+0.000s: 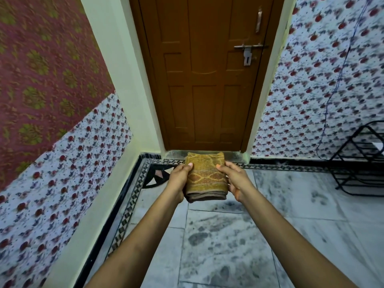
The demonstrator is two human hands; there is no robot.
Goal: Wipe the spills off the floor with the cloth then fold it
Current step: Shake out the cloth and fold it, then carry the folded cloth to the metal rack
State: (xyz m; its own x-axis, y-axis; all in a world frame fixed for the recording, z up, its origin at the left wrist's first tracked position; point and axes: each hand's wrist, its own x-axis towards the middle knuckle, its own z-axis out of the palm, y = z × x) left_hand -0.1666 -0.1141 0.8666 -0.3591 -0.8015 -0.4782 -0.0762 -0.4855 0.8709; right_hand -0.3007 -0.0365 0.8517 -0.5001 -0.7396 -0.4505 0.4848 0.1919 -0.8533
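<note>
Grey-veined marble floor (239, 242) with a black-patterned border runs up to one closed brown wooden door (204, 75), which carries one sliding bolt (249, 47) and one vertical handle (259, 19). Floral-print walls flank the doorway on both sides; a maroon patterned hanging (41, 69) covers the upper wall on my left. One black wire rack (361, 159) stands on the floor at far right, with a thin dark cable (340, 69) trailing down the wall beside it. One mustard-yellow patterned cloth (205, 177), folded into a thick rectangular stack, is held in the air in front of the door sill, between my two hands. My left hand (179, 179) has its grip closed on the cloth's left edge, thumb on top. My right hand (233, 179) grips the right edge likewise, thumb on top.
</note>
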